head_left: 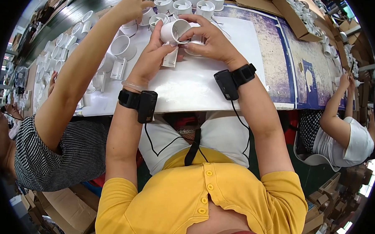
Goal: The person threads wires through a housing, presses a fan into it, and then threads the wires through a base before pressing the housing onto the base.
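Note:
Between my hands, above the white tabletop, is a white plastic round housing [166, 33] with a slotted inside. A narrow rectangular leg [170, 57] extends below it toward me. My left hand [154, 51] grips its left side, thumb near the lower edge. With its fingers curled at the open rim, my right hand [211, 40] holds the other side; its fingertips partly hide the opening. Just beyond my hands stand several white round housings with fan blades [182, 7]. An empty-looking housing [123, 47] with a similar leg lies left of my left wrist.
At my left, a co-worker's arm [80, 67] reaches across toward the fans. Many white parts [53, 60] cover the table's left side. A cardboard box [292, 18] of small parts stands at the far right. Another person [343, 131] sits at the right.

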The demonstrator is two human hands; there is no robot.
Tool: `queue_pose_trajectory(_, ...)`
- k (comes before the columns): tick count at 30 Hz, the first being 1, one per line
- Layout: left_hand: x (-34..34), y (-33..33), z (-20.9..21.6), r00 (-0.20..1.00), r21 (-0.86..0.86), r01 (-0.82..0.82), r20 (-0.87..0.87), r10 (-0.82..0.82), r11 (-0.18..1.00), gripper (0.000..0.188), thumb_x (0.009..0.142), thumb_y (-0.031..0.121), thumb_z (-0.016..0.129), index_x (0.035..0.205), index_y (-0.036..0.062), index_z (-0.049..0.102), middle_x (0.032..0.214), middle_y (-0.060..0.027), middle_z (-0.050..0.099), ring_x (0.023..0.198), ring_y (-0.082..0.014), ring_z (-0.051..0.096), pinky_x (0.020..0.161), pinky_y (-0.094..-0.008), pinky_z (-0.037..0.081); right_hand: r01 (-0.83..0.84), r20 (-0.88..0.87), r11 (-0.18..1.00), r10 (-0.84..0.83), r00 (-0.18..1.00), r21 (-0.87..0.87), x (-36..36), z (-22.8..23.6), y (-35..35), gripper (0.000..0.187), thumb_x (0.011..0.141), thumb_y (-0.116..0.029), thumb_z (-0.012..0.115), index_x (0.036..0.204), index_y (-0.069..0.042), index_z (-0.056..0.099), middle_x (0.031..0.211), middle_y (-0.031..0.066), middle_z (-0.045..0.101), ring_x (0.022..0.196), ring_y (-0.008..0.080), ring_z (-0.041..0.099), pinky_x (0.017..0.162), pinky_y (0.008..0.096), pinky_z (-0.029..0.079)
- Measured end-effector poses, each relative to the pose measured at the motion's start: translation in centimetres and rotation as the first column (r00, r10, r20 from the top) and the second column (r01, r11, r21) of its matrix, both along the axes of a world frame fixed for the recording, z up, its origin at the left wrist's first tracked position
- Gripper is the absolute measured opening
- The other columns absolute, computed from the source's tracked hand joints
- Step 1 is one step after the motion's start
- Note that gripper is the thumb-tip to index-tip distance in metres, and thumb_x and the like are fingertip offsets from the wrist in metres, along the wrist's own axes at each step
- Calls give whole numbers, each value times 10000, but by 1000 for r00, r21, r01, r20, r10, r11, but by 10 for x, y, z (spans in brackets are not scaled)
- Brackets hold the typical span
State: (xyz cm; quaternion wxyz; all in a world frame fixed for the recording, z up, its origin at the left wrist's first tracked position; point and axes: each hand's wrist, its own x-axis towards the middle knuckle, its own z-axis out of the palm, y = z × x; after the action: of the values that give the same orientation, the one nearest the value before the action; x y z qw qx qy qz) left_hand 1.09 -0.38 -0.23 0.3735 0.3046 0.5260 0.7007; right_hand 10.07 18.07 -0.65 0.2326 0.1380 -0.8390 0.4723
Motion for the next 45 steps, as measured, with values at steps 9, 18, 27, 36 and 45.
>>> queue_pose_trajectory(9,-7,3,-7,998,23,-43,-42,44,999,773,861,27,509,1477,97,47,1285,-153,441,1061,-189,536,734,-288,504,128,62,984,-136,989,126,12,17,11,426,668,-183,777,1027,-63,581,1273,98,495,1173,232,488,977,354,420)
queue_pose_trajectory(18,-9,6,-6,989,56,-96,-109,101,994,756,843,25,523,1469,104,106,1248,-130,454,1022,-178,540,727,-293,498,215,339,958,-270,901,191,14,19,19,493,658,-226,787,1076,-51,591,1025,98,640,963,207,602,901,308,464)
queue_pose_trajectory(27,-3,4,-5,976,11,-134,-175,134,991,742,850,28,516,1465,91,106,1190,-143,493,963,-187,568,701,-299,512,186,-5,980,-186,983,69,19,31,15,362,794,-180,702,1127,-60,625,1085,61,651,986,173,607,903,311,466)
queue_pose_trajectory(36,4,2,-1,977,-88,168,147,-154,982,689,872,53,520,1451,69,146,1116,-159,550,902,-204,628,648,-310,540,-58,48,940,78,996,-336,5,18,20,279,895,-287,601,1037,-60,679,1070,81,669,1225,226,485,971,342,435)
queue_pose_trajectory(45,3,2,1,936,-117,319,193,-294,940,618,884,98,526,1419,20,226,1077,-155,562,858,-207,641,659,-310,553,26,193,926,51,980,-376,4,14,20,296,917,-318,569,1038,-70,677,1037,65,669,1169,186,508,978,296,400)
